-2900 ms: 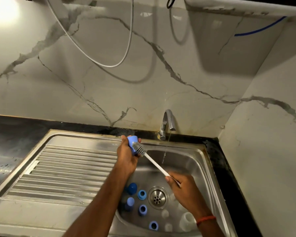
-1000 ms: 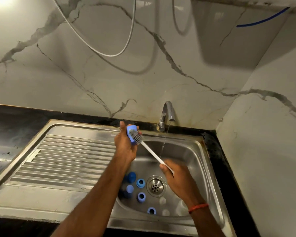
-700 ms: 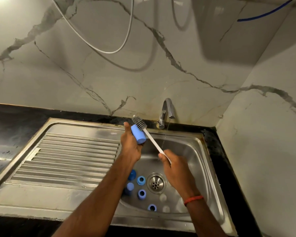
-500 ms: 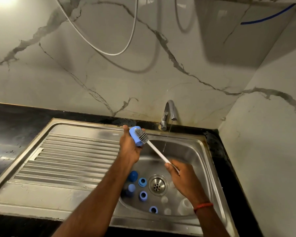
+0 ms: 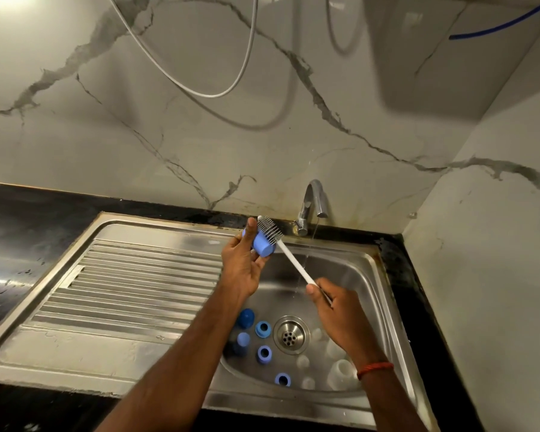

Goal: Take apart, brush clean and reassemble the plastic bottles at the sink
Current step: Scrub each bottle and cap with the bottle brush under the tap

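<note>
Centrally, left hand clamped on blue cap, right hand gripping brush, bristles against cap.

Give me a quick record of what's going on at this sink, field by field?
left hand: left hand holds a blue cap above the basin
right hand: right hand grips the white handle of a bottle brush
brush contact: bristles lie against the cap's outer side
tap: tap runs a thin stream into the sink
in the basin: blue rings and caps left of the drain, clear bottle parts right of it
draining board: ribbed board left of the basin
</note>
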Demonstrator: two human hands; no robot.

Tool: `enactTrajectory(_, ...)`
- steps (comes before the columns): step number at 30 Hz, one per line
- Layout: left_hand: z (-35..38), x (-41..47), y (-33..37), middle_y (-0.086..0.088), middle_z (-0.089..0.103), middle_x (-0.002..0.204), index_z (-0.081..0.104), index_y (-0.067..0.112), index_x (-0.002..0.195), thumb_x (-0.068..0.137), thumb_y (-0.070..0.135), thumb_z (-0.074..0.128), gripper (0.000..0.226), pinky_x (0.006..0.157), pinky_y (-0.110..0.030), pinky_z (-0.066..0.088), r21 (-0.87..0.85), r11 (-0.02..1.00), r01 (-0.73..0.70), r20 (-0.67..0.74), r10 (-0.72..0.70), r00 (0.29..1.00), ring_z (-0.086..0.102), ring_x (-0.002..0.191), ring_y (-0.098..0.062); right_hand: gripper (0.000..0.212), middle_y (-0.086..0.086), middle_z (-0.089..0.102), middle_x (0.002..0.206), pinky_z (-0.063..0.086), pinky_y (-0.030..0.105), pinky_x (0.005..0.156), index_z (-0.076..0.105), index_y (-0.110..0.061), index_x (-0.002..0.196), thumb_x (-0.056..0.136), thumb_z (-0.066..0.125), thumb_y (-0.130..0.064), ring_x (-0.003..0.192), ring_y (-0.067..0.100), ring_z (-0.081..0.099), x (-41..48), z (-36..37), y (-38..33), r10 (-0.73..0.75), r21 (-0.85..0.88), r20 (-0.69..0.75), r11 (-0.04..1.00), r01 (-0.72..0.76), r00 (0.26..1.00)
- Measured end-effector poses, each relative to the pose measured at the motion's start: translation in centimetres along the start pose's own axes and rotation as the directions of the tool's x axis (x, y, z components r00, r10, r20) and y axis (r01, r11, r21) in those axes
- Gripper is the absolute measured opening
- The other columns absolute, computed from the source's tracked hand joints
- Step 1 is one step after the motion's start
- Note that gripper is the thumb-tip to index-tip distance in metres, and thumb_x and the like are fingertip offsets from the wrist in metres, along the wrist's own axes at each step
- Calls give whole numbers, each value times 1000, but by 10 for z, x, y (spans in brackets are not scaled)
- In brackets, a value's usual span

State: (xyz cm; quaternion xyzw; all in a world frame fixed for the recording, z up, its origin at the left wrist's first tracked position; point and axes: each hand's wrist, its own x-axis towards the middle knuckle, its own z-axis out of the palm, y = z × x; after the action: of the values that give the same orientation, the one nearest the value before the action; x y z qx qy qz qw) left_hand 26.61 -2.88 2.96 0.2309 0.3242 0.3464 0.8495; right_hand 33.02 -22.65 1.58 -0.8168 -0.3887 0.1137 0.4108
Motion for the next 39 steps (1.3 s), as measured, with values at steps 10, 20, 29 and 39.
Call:
enactTrajectory(10,-1,0,-17,-11,63,90,62,8,104,102,31,54,24,66,-30,53,-51,995,84,-111,-89,990,62,75,-19,27,-8,51,59,42,26,53,52,-29,76,101,50,-40,53,5,47,-6,11,3,-15,-188,12,982,17,1000)
enactTrajectory(20,-5,3,-7,-4,67,86,63,13,115,91,44,69,40,69,-31,54,33,998,50,-112,-46,993,63,72,-14,24,-12,55,61,42,18,54,57,-30,77,100,55,-35,56,2,52,-13,0,16,-47,-79,99,995,55,994)
enactTrajectory(29,-4,1,-7,-9,67,88,60,8,113,91,48,67,46,61,-32,55,-2,999,40,-108,-40,993,68,70,-18,29,-9,52,57,40,18,53,52,-29,71,100,55,-32,52,2,48,-15,4,9,-4,-4,105,1000,4,994)
enactTrajectory(39,-14,18,-16,-12,66,96,57,0,129,101,42,54,50,60,-31,55,38,999,39,-149,-33,988,66,78,-21,29,-10,48,56,40,16,51,53,-23,73,100,56,-31,50,1,46,-11,9,1,12,29,71,999,-14,997)
